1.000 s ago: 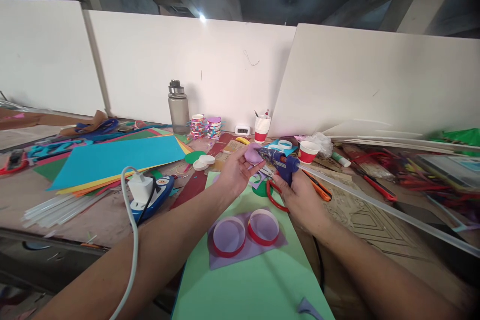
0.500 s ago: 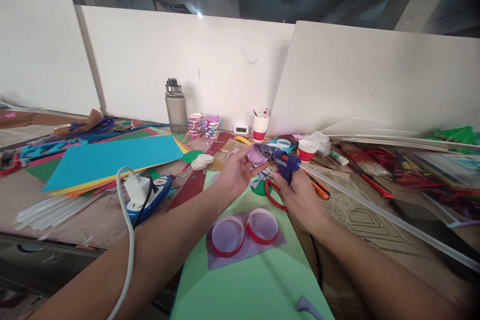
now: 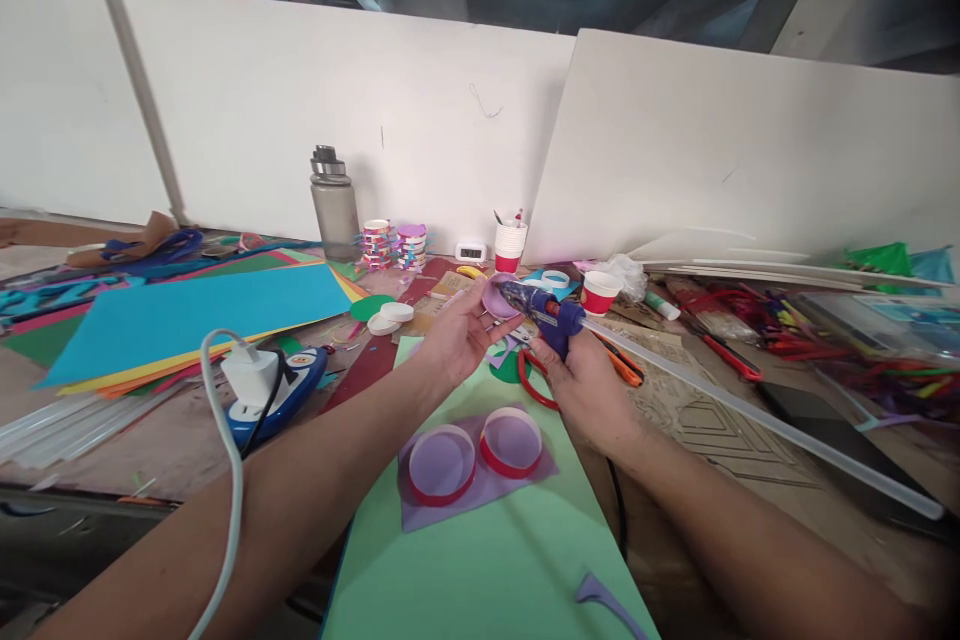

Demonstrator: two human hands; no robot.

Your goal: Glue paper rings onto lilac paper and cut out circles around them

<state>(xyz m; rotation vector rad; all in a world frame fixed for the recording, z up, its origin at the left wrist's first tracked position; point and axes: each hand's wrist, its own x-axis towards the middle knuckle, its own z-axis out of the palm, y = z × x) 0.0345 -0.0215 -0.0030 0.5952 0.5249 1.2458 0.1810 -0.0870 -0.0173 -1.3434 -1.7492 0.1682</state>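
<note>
Near the centre of the frame, the left hand (image 3: 454,335) held a small lilac disc (image 3: 498,296) pinched between thumb and fingertips, its face turned toward the right. The right hand (image 3: 589,385) was clenched around the handle of a blue glue gun (image 3: 541,310), whose nozzle pointed left and met the edge of the lilac disc; a long clear glue stick (image 3: 757,415) ran out of the back of the gun toward the lower right of the frame. Both hands were raised just above the cluttered surface (image 3: 172,435). Below them, in the lower middle of the frame, lay a light green sheet (image 3: 487,570), and on it a lilac paper piece (image 3: 480,490) carrying two red-rimmed rings (image 3: 475,453) side by side, just touching. A pair of red-handled scissors (image 3: 534,382) lay under the right hand. To the left of centre, a white charger plug (image 3: 251,372) sat in a blue power strip (image 3: 281,395), with a white cable curving down to the bottom edge. A large blue sheet (image 3: 195,315) topped a stack of coloured paper in the left middle. Farther back, against the white boards (image 3: 735,160), stood a grey water bottle (image 3: 332,205), a stack of red and white paper cups (image 3: 509,245) and a single red cup (image 3: 599,292) right of the gun.
</note>
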